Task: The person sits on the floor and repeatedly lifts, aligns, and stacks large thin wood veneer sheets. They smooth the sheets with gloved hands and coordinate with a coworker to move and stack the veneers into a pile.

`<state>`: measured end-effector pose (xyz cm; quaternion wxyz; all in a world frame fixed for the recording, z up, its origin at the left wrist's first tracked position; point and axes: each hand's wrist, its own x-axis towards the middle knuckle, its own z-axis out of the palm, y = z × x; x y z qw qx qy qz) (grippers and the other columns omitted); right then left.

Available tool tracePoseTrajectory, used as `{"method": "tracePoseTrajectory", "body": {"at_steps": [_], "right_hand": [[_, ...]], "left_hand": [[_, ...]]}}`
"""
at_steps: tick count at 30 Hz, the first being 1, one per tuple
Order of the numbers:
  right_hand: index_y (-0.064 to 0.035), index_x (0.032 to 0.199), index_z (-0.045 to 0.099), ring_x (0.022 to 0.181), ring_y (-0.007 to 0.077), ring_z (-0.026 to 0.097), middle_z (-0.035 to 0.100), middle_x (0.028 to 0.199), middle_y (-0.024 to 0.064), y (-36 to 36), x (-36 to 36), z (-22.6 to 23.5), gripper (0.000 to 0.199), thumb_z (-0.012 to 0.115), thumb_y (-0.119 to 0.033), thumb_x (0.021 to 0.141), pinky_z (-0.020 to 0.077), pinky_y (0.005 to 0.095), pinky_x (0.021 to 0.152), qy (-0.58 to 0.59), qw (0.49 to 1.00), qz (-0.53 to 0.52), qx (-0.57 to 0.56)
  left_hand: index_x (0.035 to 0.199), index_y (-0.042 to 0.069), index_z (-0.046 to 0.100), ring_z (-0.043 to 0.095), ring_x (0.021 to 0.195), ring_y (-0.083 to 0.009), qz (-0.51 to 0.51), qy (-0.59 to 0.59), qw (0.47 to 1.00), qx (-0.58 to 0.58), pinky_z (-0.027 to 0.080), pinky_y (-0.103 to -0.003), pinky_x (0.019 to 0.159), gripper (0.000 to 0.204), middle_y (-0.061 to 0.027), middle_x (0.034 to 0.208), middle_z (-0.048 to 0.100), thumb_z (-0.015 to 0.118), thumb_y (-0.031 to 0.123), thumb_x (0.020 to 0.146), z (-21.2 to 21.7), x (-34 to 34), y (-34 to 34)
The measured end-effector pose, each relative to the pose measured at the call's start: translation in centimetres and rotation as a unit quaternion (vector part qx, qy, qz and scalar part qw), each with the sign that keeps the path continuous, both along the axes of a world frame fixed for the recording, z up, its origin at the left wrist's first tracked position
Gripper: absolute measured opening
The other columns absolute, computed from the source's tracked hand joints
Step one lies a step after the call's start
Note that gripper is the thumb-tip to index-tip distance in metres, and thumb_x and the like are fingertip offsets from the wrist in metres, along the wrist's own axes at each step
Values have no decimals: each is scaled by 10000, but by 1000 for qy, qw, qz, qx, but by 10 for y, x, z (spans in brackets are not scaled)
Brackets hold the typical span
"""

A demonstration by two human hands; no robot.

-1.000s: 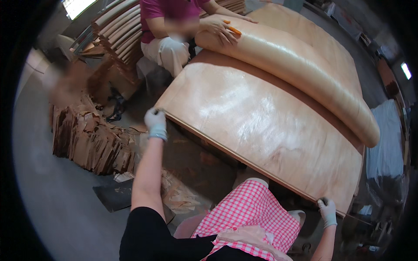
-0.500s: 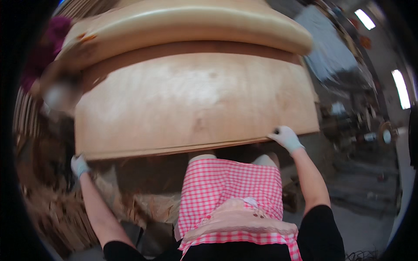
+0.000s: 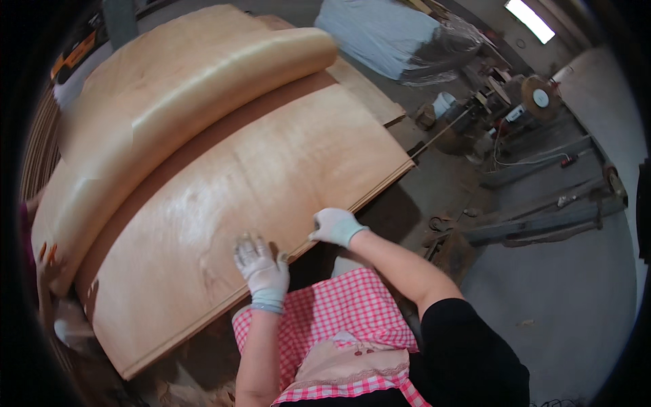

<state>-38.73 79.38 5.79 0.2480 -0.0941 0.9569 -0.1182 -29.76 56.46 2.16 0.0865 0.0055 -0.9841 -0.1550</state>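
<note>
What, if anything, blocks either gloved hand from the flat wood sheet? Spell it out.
Nothing visible does. The left hand is spread over the flat wood sheet by its near edge; the right hand is at that edge, farther right. The curled wood roll lies beyond both hands.

Free: over the flat, pale-tan wooden sheet (image 3: 305, 156), right of the white-gloved left hand (image 3: 263, 273) | Far side: glossy tan wooden roll (image 3: 203, 102) blocks | Left: co-worker's hand (image 3: 49, 268) at the roll's end | Near edge: white-gloved right hand (image 3: 337, 226), pink-and-white checked cloth apron (image 3: 332, 302) close by
</note>
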Motion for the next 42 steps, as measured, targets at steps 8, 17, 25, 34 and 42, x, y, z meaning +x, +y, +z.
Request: {"method": "tracePoseTrajectory", "body": {"at_steps": [8,17,25,34,42], "right_hand": [[-46,1044,748,1017,372,692,732,1059,205,130,-39,19,329,635,-288,853,539,460,913,3,998,-16,-66],[-66,1159,714,1097,364,661,701,1195,189,345,-115,1,320,673,-262,909,523,449,941,45,978,-196,51],[30,1197,660,1070,390,677,713,1148,237,305,-62,-35,367,659,-252,962,525,422,928,269,823,-478,-149],[6,1125,603,1067,156,605,649,1198,113,2,146,44,159,620,-52,977,487,300,946,-19,784,-165,-598],[33,1339,574,1146,275,661,654,1277,201,-72,167,82,401,657,-142,989,525,364,980,-20,858,-12,-514]], "left_hand": [[1540,-58,329,246,1521,-401,-39,-87,995,-23,144,-529,1258,840,-278,1613,308,641,414,919,-8,-10,21],[1546,-63,325,219,1525,-428,-46,-114,992,-42,140,-542,1254,840,-284,1627,275,635,402,918,0,-9,23],[1446,-27,452,336,1441,-437,-27,-47,998,32,242,-542,1206,719,-284,1525,391,705,333,876,-3,-3,18],[1002,40,709,673,900,-282,-138,62,918,366,553,-392,794,255,-130,978,689,790,81,764,81,61,70],[920,-3,654,614,800,-136,43,80,769,633,514,-277,736,90,-56,885,647,714,-23,856,57,134,-15]]}}
